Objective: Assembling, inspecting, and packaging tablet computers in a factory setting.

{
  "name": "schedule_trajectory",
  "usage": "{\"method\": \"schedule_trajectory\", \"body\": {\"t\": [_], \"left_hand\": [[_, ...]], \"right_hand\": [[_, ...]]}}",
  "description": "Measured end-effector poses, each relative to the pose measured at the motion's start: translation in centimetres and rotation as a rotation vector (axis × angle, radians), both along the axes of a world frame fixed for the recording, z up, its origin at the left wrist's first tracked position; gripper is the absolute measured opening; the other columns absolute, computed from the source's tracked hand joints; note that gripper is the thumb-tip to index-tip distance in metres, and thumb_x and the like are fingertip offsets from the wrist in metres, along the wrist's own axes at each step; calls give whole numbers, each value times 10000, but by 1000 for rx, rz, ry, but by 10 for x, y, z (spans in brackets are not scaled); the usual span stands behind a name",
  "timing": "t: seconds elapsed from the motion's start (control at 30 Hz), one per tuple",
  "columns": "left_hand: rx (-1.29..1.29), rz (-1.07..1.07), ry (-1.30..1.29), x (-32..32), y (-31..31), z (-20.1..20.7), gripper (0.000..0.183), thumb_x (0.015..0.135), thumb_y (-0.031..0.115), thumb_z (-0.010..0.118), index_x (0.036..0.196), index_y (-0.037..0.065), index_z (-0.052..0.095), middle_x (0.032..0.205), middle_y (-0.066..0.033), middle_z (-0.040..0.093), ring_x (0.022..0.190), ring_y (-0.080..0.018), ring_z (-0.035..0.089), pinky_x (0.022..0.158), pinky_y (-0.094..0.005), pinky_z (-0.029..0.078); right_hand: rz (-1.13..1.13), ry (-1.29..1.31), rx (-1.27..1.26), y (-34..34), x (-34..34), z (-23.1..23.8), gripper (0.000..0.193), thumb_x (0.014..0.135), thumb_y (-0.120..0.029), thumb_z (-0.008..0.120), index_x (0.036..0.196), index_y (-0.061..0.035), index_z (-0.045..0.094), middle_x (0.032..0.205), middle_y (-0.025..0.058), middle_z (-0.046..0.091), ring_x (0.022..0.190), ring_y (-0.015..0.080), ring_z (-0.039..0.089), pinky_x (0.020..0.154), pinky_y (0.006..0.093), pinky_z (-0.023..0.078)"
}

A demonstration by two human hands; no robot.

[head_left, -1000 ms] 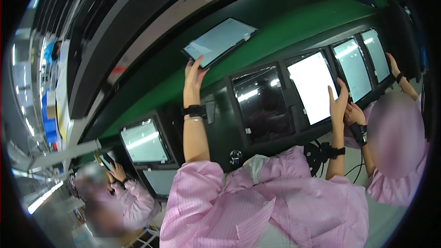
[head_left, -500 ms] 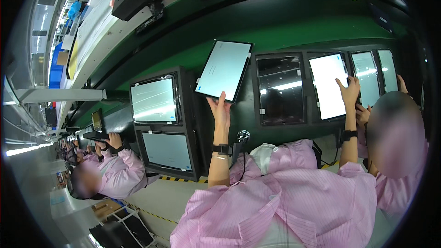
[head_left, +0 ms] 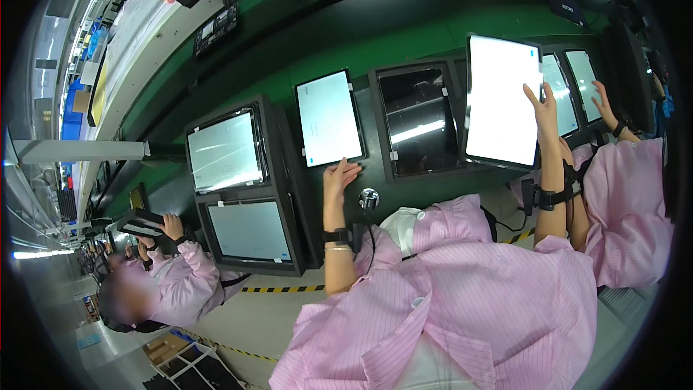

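Beside a black tray (head_left: 456, 79), dark tablet (head_left: 417, 112) inside: left hand (head_left: 337, 179) loosely open, right hand (head_left: 546, 113) with bright tablet (head_left: 502, 101) in grip

both arms (head_left: 339, 271) reach forward, left grip (head_left: 336, 180) lower, right grip (head_left: 546, 114) higher, its thumb spread.

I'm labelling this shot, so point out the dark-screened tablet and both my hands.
Dark-screened tablet (head_left: 416, 117), head view, middle of screen.
Left hand (head_left: 337, 178), head view, middle of hand.
Right hand (head_left: 546, 113), head view, middle of hand.
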State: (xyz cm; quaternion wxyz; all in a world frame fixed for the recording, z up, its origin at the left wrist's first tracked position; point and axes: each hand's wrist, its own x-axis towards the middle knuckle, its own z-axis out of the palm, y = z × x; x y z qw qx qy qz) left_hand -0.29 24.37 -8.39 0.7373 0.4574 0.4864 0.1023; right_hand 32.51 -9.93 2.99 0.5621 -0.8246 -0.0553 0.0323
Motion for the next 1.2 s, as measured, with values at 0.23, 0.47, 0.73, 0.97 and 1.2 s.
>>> {"method": "schedule_trajectory", "body": {"t": [0.23,0.47,0.73,0.97,1.2], "left_hand": [[468,-471,-41,21,-44,153,444,896,303,521,1192,-24,475,1025,-150,624,925,-205,604,742,-288,477],[-140,-870,-656,24,-133,284,507,930,89,452,1382,-6,242,1282,-91,451,1099,-118,461,920,-251,379],[-285,-799,-716,12,-126,269,540,881,41,510,1363,-31,277,1278,-103,454,1104,-134,469,918,-257,389],[-204,-643,-749,-6,-135,281,663,859,-18,502,1414,22,142,1286,-129,439,1133,-158,451,930,-275,380],[843,-676,-468,-17,-143,288,331,789,57,618,1054,-22,436,929,-132,544,816,-214,546,717,-286,430]], "right_hand": [[216,649,936,40,-67,71,340,907,-232,526,1160,-6,507,1062,61,583,934,143,576,795,266,471],[371,719,1030,61,-101,90,318,925,-218,494,1162,-8,508,1068,52,584,953,137,572,807,265,468],[424,665,977,65,-111,96,309,912,-188,517,1170,-19,508,1085,53,583,951,130,578,795,256,471],[425,678,946,72,-119,103,307,910,-203,522,1163,-29,517,1071,38,588,951,122,576,797,255,468],[194,657,892,77,-125,102,252,864,-220,606,1065,-70,581,983,-19,590,857,77,561,752,196,417]]}}
